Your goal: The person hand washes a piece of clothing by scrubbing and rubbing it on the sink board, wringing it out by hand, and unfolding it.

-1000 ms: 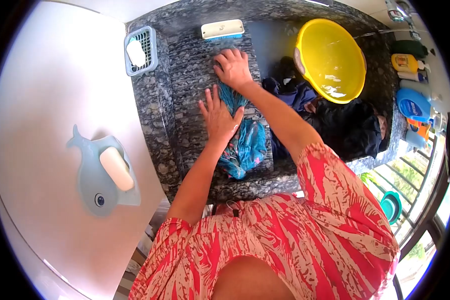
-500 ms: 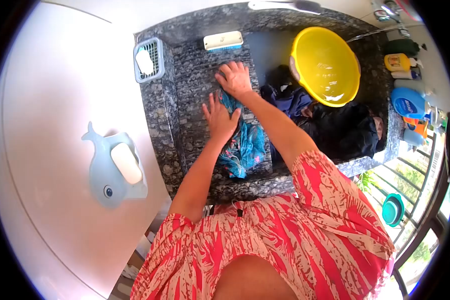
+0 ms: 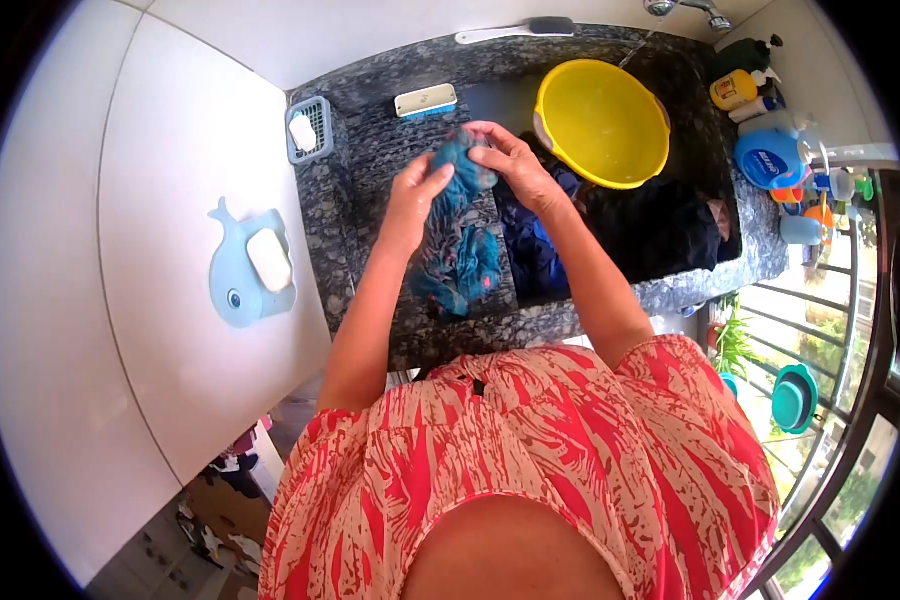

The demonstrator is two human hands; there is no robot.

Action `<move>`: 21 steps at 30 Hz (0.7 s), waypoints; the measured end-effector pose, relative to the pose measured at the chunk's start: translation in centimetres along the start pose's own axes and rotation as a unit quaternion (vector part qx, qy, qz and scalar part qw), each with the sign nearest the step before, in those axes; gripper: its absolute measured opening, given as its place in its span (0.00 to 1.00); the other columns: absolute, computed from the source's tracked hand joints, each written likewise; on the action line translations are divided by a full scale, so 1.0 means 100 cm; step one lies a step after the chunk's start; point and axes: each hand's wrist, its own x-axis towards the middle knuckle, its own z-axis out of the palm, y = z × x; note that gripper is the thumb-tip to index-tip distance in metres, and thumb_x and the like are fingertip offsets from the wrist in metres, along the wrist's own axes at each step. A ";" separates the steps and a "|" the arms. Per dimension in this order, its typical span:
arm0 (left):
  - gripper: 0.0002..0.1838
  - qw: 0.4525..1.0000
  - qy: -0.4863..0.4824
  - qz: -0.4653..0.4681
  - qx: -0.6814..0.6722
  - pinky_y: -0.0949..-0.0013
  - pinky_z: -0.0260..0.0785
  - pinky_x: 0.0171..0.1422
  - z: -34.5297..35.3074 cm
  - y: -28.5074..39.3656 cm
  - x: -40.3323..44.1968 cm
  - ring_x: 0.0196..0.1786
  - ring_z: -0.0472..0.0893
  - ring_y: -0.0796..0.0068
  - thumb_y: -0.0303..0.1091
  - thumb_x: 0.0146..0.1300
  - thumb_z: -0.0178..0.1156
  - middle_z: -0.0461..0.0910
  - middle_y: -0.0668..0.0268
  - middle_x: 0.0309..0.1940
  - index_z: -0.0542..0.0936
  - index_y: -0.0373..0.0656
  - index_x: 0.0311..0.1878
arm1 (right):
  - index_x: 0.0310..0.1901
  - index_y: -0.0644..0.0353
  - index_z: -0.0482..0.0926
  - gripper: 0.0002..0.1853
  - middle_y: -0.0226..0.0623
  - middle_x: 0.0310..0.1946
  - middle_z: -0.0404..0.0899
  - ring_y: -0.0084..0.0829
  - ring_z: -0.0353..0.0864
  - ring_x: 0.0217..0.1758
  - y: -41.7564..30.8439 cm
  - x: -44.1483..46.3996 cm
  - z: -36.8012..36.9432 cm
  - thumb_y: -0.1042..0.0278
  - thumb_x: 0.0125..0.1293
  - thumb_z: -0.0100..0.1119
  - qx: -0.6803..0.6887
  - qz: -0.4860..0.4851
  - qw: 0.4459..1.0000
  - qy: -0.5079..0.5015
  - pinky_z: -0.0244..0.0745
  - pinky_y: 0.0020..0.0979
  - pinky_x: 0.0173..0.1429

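Note:
A wet blue patterned cloth (image 3: 477, 262) lies bunched on the ridged dark stone washboard (image 3: 372, 160). Its upper end is lifted between my two hands. My left hand (image 3: 415, 192) grips the left edge of that end, with the thumb on top. On the other side, my right hand (image 3: 517, 168) pinches the cloth between thumb and fingers. Above my hands, a cream-backed brush (image 3: 426, 99) with blue bristles rests on the stone.
A yellow basin (image 3: 604, 122) with water stands in the sink, beside dark clothes (image 3: 660, 232). Water runs from a tap (image 3: 660, 8). Bottles (image 3: 770, 158) line the right ledge. A soap basket (image 3: 311, 130), a whale-shaped soap holder (image 3: 238, 262) and a long-handled brush (image 3: 515, 31) are around.
Both hands, which were flat and spread on the washboard and cloth, have now closed on the cloth's upper end and raised it. The view has shifted.

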 end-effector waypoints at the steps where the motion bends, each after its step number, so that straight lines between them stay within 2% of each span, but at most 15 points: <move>1: 0.10 0.997 -0.008 0.000 -0.077 0.74 0.68 0.52 0.007 0.020 -0.007 0.44 0.76 0.83 0.32 0.67 0.58 0.80 0.71 0.41 0.79 0.38 0.48 | 0.66 0.58 0.68 0.33 0.37 0.57 0.74 0.29 0.71 0.59 -0.012 -0.012 0.006 0.60 0.60 0.67 0.037 0.005 0.998 -0.042 0.65 0.31 0.65; 2: 0.10 0.988 -0.015 0.000 -0.154 0.73 0.69 0.54 0.012 0.032 -0.013 0.46 0.78 0.81 0.32 0.67 0.58 0.81 0.70 0.43 0.79 0.38 0.48 | 0.66 0.59 0.67 0.34 0.36 0.58 0.74 0.28 0.71 0.61 -0.007 -0.019 0.006 0.61 0.59 0.67 0.053 0.033 0.996 -0.066 0.63 0.32 0.67; 3: 0.11 0.983 0.003 0.013 -0.183 0.69 0.71 0.57 0.007 0.033 -0.013 0.48 0.80 0.75 0.31 0.66 0.57 0.82 0.65 0.44 0.80 0.37 0.49 | 0.67 0.60 0.66 0.35 0.34 0.59 0.74 0.28 0.71 0.62 -0.003 -0.023 0.010 0.61 0.59 0.67 0.069 0.061 0.992 -0.090 0.61 0.33 0.69; 4: 0.12 0.976 -0.003 0.004 -0.216 0.68 0.71 0.58 -0.001 0.032 -0.012 0.49 0.81 0.73 0.31 0.65 0.56 0.83 0.64 0.45 0.79 0.37 0.48 | 0.67 0.61 0.65 0.36 0.33 0.59 0.74 0.28 0.71 0.63 -0.001 -0.026 0.014 0.62 0.59 0.68 0.081 0.090 0.986 -0.116 0.59 0.34 0.71; 5: 0.13 0.968 -0.008 -0.008 -0.252 0.67 0.71 0.58 -0.009 0.027 -0.014 0.49 0.81 0.72 0.31 0.64 0.56 0.83 0.63 0.45 0.79 0.36 0.48 | 0.65 0.63 0.67 0.31 0.32 0.58 0.76 0.28 0.73 0.62 0.006 -0.032 0.025 0.64 0.62 0.63 0.096 0.048 0.991 -0.076 0.63 0.34 0.70; 8: 0.15 0.945 -0.021 -0.036 -0.324 0.62 0.72 0.60 -0.026 0.006 -0.023 0.51 0.81 0.66 0.31 0.61 0.55 0.82 0.60 0.46 0.78 0.36 0.49 | 0.62 0.62 0.71 0.25 0.36 0.56 0.77 0.30 0.75 0.58 0.028 -0.022 0.030 0.69 0.63 0.59 0.188 -0.002 0.982 -0.005 0.67 0.35 0.66; 9: 0.15 0.937 -0.024 -0.043 -0.346 0.61 0.72 0.60 -0.027 0.003 -0.026 0.51 0.81 0.65 0.30 0.61 0.55 0.82 0.59 0.47 0.78 0.36 0.49 | 0.57 0.62 0.74 0.18 0.35 0.53 0.80 0.30 0.78 0.54 0.021 -0.022 0.038 0.72 0.65 0.56 0.247 0.009 0.969 0.003 0.69 0.35 0.64; 12: 0.15 0.923 -0.007 -0.025 -0.385 0.59 0.72 0.61 -0.030 -0.007 -0.031 0.52 0.81 0.63 0.33 0.62 0.55 0.82 0.59 0.48 0.78 0.37 0.49 | 0.54 0.61 0.76 0.15 0.35 0.50 0.80 0.30 0.78 0.55 0.018 -0.020 0.046 0.68 0.68 0.56 0.266 0.000 0.964 0.028 0.69 0.35 0.64; 13: 0.15 0.923 -0.001 -0.012 -0.385 0.60 0.72 0.60 -0.032 -0.013 -0.033 0.52 0.80 0.63 0.35 0.63 0.56 0.82 0.59 0.48 0.79 0.37 0.49 | 0.50 0.59 0.77 0.12 0.34 0.45 0.82 0.28 0.80 0.49 0.016 -0.019 0.052 0.64 0.69 0.56 0.263 0.007 0.964 0.038 0.74 0.32 0.56; 14: 0.15 0.922 0.003 0.005 -0.386 0.61 0.72 0.60 -0.033 -0.016 -0.031 0.52 0.80 0.63 0.37 0.64 0.57 0.82 0.60 0.48 0.79 0.38 0.48 | 0.49 0.59 0.77 0.12 0.33 0.43 0.82 0.27 0.81 0.45 0.017 -0.016 0.054 0.63 0.69 0.57 0.222 0.003 0.974 0.036 0.75 0.30 0.53; 16: 0.15 0.928 0.019 -0.036 -0.370 0.62 0.72 0.58 -0.032 -0.015 -0.027 0.50 0.80 0.66 0.43 0.66 0.58 0.82 0.61 0.46 0.79 0.40 0.47 | 0.48 0.59 0.77 0.13 0.31 0.39 0.82 0.24 0.82 0.39 0.022 -0.010 0.057 0.60 0.68 0.59 0.138 -0.008 0.990 0.032 0.77 0.27 0.45; 17: 0.16 0.931 0.027 -0.058 -0.360 0.62 0.73 0.57 -0.032 -0.014 -0.026 0.49 0.81 0.67 0.45 0.66 0.59 0.82 0.62 0.45 0.79 0.41 0.46 | 0.44 0.58 0.78 0.13 0.27 0.33 0.81 0.20 0.79 0.30 0.028 -0.007 0.063 0.57 0.67 0.61 0.076 -0.006 0.994 0.072 0.74 0.22 0.34; 18: 0.17 0.939 0.035 -0.039 -0.341 0.63 0.73 0.55 -0.033 -0.019 -0.025 0.47 0.80 0.68 0.47 0.66 0.60 0.82 0.63 0.44 0.79 0.42 0.45 | 0.39 0.59 0.79 0.14 0.26 0.32 0.79 0.18 0.76 0.29 0.034 -0.008 0.069 0.55 0.66 0.62 0.009 0.003 0.996 0.089 0.70 0.21 0.33; 20: 0.18 0.952 0.060 -0.015 -0.299 0.64 0.73 0.51 -0.018 -0.014 -0.025 0.45 0.80 0.71 0.51 0.66 0.60 0.82 0.65 0.41 0.79 0.44 0.43 | 0.32 0.58 0.80 0.11 0.26 0.24 0.79 0.16 0.76 0.24 0.023 -0.013 0.093 0.61 0.67 0.62 -0.015 -0.045 0.985 0.165 0.70 0.21 0.30; 21: 0.18 0.942 0.091 -0.045 -0.320 0.65 0.73 0.47 -0.010 -0.014 -0.021 0.42 0.80 0.73 0.52 0.66 0.61 0.81 0.68 0.37 0.79 0.45 0.42 | 0.29 0.59 0.79 0.12 0.26 0.23 0.79 0.16 0.74 0.23 0.020 -0.015 0.100 0.61 0.67 0.62 -0.051 -0.100 0.981 0.159 0.68 0.22 0.28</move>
